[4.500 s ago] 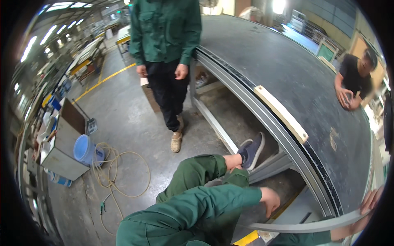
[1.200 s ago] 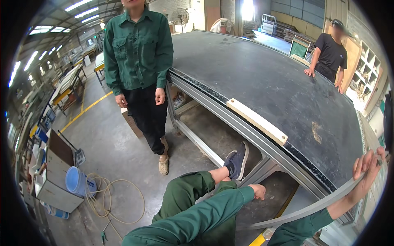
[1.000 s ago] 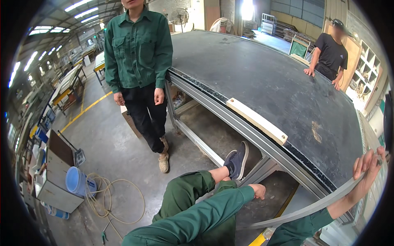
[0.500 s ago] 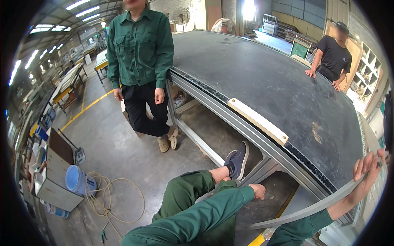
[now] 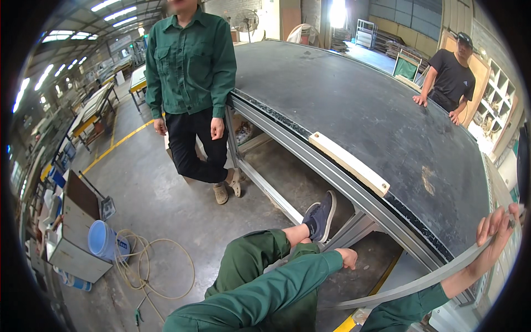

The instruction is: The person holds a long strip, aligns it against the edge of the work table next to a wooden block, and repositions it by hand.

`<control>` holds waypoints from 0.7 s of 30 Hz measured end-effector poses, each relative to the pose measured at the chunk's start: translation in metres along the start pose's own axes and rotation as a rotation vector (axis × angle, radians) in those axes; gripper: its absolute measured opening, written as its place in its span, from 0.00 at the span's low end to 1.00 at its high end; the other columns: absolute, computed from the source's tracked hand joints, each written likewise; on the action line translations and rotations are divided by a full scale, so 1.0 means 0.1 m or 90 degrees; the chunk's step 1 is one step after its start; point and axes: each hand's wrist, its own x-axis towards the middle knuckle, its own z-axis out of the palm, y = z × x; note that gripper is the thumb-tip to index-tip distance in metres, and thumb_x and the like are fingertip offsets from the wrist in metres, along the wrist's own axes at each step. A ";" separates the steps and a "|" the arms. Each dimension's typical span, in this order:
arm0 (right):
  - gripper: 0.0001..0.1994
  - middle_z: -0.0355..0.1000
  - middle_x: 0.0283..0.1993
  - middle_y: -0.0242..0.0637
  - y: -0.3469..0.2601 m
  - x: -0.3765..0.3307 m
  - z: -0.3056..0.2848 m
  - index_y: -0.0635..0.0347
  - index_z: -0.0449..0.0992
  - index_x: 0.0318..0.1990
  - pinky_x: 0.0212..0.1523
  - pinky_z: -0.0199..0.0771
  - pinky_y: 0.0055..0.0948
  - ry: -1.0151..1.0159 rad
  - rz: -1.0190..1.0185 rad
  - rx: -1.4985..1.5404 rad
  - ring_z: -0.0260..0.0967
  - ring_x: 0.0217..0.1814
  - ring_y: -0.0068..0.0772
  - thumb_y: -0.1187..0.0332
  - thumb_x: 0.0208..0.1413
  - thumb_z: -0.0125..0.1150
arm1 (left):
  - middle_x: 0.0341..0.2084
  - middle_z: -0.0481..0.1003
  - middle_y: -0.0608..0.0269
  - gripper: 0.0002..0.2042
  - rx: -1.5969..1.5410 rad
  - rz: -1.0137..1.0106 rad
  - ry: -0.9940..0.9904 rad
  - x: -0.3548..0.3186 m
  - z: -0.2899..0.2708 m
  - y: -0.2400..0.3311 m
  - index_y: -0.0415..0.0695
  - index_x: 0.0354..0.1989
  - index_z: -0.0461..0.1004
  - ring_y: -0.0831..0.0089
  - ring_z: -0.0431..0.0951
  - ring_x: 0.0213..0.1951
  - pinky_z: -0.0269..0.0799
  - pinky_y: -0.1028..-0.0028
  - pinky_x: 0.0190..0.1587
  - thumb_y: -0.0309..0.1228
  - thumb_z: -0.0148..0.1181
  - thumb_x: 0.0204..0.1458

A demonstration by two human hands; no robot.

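My left hand [image 5: 347,258] hangs past my raised leg, its fingers loosely curled, with nothing visible in them. The green-sleeved forearm lies across my green trousers [image 5: 249,257]. At the right, my right hand [image 5: 494,237] is raised, its fingers bent over a long grey rail [image 5: 420,285] that looks curved here. Part of that hand is hidden behind the rail. In front of me stands a large dark-topped table [image 5: 343,99] with a metal frame. A pale strip with a hole near each end [image 5: 349,163] lies along its near edge.
A person in a green jacket [image 5: 191,66] stands left of the table. Another in a black shirt [image 5: 454,77] leans hands on its far right side. On the floor at left are a blue bucket [image 5: 101,240], a coiled hose [image 5: 145,265] and a box-like cabinet [image 5: 83,260].
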 end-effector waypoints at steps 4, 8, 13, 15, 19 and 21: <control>0.13 0.51 0.23 0.25 0.00 0.00 0.00 0.61 0.59 0.50 0.17 0.44 0.11 0.002 -0.003 -0.003 0.46 0.15 0.10 0.64 0.64 0.41 | 0.20 0.76 0.60 0.14 -0.002 0.007 -0.007 -0.02 -0.01 0.01 0.38 0.24 0.77 0.63 0.76 0.25 0.70 0.65 0.29 0.39 0.62 0.44; 0.13 0.51 0.22 0.25 0.00 -0.01 -0.01 0.61 0.59 0.50 0.17 0.44 0.11 0.008 -0.008 -0.008 0.46 0.15 0.10 0.64 0.64 0.41 | 0.19 0.76 0.60 0.14 -0.005 0.007 -0.008 -0.02 -0.01 0.01 0.38 0.24 0.77 0.63 0.76 0.24 0.70 0.65 0.29 0.39 0.62 0.44; 0.13 0.51 0.22 0.26 -0.01 -0.01 0.02 0.62 0.59 0.51 0.16 0.45 0.11 0.005 -0.007 -0.014 0.46 0.15 0.10 0.64 0.64 0.41 | 0.18 0.75 0.60 0.14 0.001 0.008 -0.010 0.01 0.00 -0.02 0.38 0.22 0.77 0.63 0.76 0.24 0.70 0.64 0.29 0.39 0.61 0.44; 0.13 0.51 0.22 0.26 -0.01 -0.01 0.01 0.62 0.59 0.51 0.16 0.45 0.11 0.004 -0.005 -0.010 0.47 0.15 0.10 0.64 0.64 0.41 | 0.18 0.75 0.60 0.14 0.007 0.012 -0.010 0.01 -0.01 -0.02 0.38 0.22 0.77 0.63 0.76 0.24 0.70 0.64 0.29 0.39 0.61 0.45; 0.13 0.51 0.22 0.26 -0.01 -0.01 0.00 0.62 0.59 0.51 0.16 0.46 0.11 -0.005 -0.005 0.000 0.47 0.15 0.10 0.65 0.64 0.41 | 0.18 0.75 0.60 0.15 0.016 0.005 -0.005 0.02 0.00 -0.02 0.38 0.21 0.77 0.63 0.76 0.24 0.70 0.64 0.29 0.40 0.61 0.45; 0.13 0.51 0.22 0.26 0.00 -0.01 0.01 0.62 0.59 0.51 0.16 0.46 0.11 -0.007 -0.006 0.005 0.47 0.15 0.10 0.65 0.64 0.41 | 0.18 0.75 0.60 0.15 0.014 0.005 -0.004 0.02 0.00 -0.03 0.38 0.21 0.77 0.63 0.76 0.24 0.70 0.64 0.29 0.39 0.61 0.45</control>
